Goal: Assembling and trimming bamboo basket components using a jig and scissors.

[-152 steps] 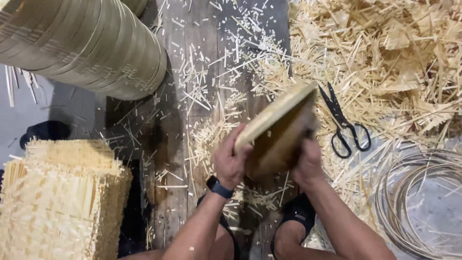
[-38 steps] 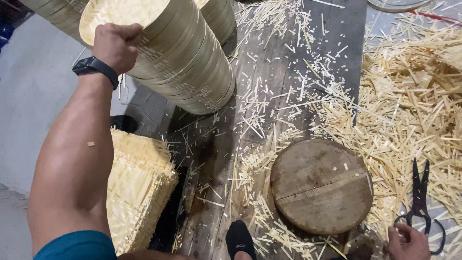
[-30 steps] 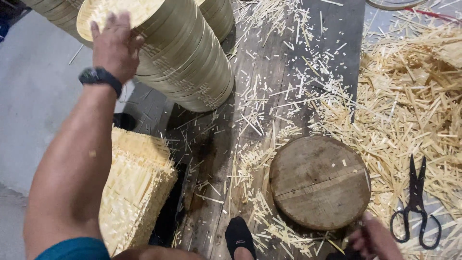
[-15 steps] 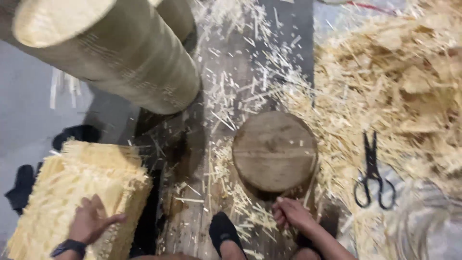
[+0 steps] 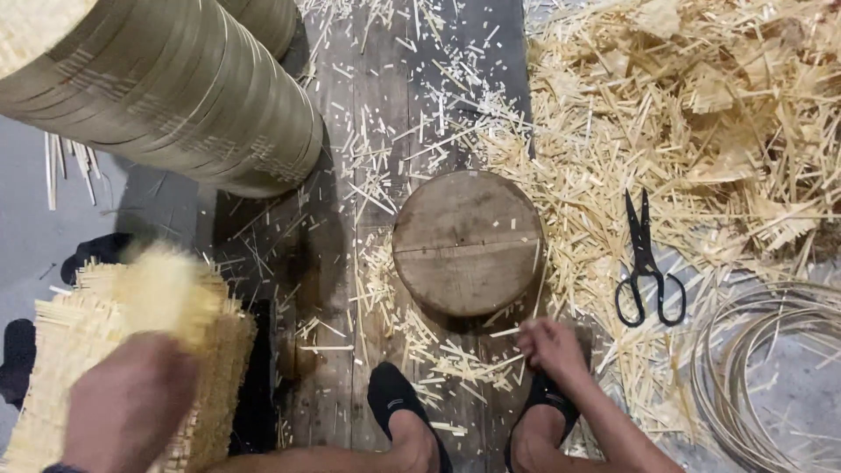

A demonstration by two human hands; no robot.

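Observation:
My left hand (image 5: pixel 123 407) is blurred at the bottom left, on a stack of woven bamboo sheets (image 5: pixel 66 350). It grips the top sheet (image 5: pixel 166 289), which is raised and blurred. My right hand (image 5: pixel 550 346) is low in the middle, fingers curled, just in front of a round wooden block (image 5: pixel 466 241) on dark planks. A thin bamboo strip (image 5: pixel 504 332) lies at its fingertips; whether it is held is unclear. My two feet in dark socks (image 5: pixel 394 403) rest below the block.
A tall roll of stacked bamboo hoops (image 5: pixel 175 88) lies at the upper left. Black scissors (image 5: pixel 646 263) lie right of the block on a big heap of bamboo offcuts (image 5: pixel 701 114). Coiled thin bamboo rings (image 5: pixel 771 368) sit at the lower right.
My left hand came down from the hoop roll to the sheet stack and lifted the top sheet. My right hand moved from beside the scissors to the block's front edge.

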